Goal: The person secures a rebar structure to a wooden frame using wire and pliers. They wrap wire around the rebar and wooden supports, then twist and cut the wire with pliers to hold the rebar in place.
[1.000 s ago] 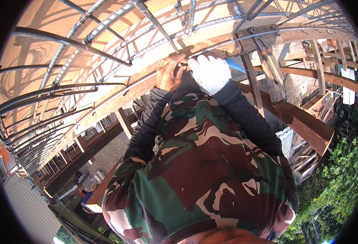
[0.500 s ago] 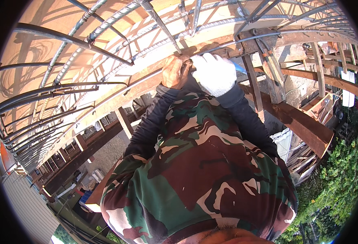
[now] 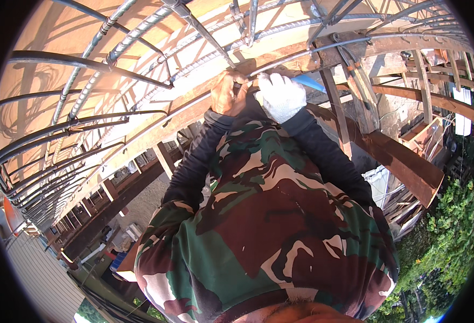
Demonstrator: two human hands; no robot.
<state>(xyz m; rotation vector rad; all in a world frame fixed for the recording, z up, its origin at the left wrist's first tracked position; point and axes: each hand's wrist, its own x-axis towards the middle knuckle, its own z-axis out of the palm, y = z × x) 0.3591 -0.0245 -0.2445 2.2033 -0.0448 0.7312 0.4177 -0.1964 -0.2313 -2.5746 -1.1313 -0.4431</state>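
My left hand [image 3: 229,93] is bare and closed, its fingers curled near the timber edge beam [image 3: 297,63]. Close beside it, my right hand [image 3: 281,97] wears a white knitted glove and is closed too. What either hand grips is hidden by the fingers. A thin steel rod [image 3: 285,67] runs along the beam just beyond both hands. Past the gloved knuckles a flat blue piece [image 3: 309,83] shows; I cannot tell whether the glove touches it. Ribbed reinforcing bars [image 3: 199,62], tied into a cage, lie just beyond the beam.
Bent bar ends [image 3: 164,85] jut toward my left arm. At the right, a pair of long-handled pincers [image 3: 350,59] hangs against a wooden post [image 3: 362,102]. A thick brown timber [image 3: 404,161] sticks out below it. Green foliage [image 3: 457,231] lies far below at the right.
My right hand has shifted slightly down and a little away from my left, and more of the blue piece shows beside it. Both hands stay closed. The view has tilted a little.
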